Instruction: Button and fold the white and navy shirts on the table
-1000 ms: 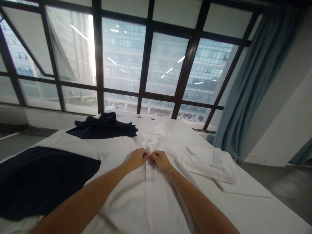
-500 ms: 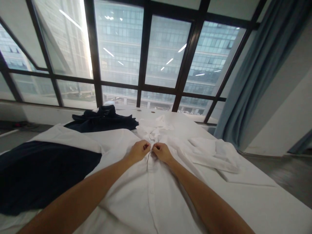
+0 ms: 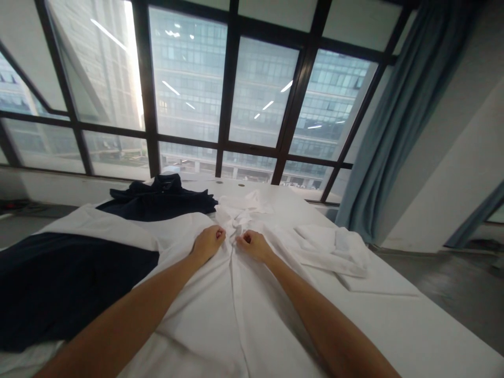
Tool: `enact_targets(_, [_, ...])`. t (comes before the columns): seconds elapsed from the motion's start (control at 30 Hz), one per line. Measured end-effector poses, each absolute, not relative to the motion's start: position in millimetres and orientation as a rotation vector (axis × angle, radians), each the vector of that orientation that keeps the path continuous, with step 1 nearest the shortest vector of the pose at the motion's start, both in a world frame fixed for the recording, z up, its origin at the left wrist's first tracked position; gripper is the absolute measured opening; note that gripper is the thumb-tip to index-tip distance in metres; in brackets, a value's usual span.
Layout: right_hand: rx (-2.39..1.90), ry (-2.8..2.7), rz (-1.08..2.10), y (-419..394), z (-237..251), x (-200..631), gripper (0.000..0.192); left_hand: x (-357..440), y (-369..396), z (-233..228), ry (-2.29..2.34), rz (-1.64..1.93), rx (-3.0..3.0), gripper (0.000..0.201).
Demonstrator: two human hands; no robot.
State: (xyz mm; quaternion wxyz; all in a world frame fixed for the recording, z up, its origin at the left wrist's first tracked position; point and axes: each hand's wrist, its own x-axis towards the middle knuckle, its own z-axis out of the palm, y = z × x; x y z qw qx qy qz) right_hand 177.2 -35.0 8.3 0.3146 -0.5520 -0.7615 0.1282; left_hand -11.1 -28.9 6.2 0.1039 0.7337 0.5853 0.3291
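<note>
We pinch the white shirt [image 3: 236,299] either side of its placket, left hand [image 3: 207,243] and right hand [image 3: 252,245] both fisted on cloth, keeping the front flat on the bench [image 3: 397,325]

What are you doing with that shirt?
A person's left hand and right hand each pinch the front edges of a white button-up cotton shirt lying flat on a white table, close below its collar. A dark navy garment lies at the left, another white folded shirt at the right.
</note>
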Motion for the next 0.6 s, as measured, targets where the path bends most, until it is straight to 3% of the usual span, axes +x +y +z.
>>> enact_targets(0.1, [-1.364,-2.313,0.471,-54.8,1.2,173.3,0.042,-10.9,-26.1,4.3,1.773,0.899,2.199,0.023])
enact_targets(0.2, [-1.367,-2.423,0.502,-70.2,-9.2,172.9,0.037,-7.5,-15.4,15.1,1.831,0.873,2.262,0.025])
enact_targets(0.43, [-1.602,-2.469,0.178,-54.2,27.3,175.6,0.026,20.2,-0.7,68.9,1.978,0.922,2.318,0.034])
enact_targets(0.6, [-1.622,-2.515,-0.15,-67.7,41.9,172.1,0.024,30.4,-62.3,51.1,1.591,0.695,2.724,0.031])
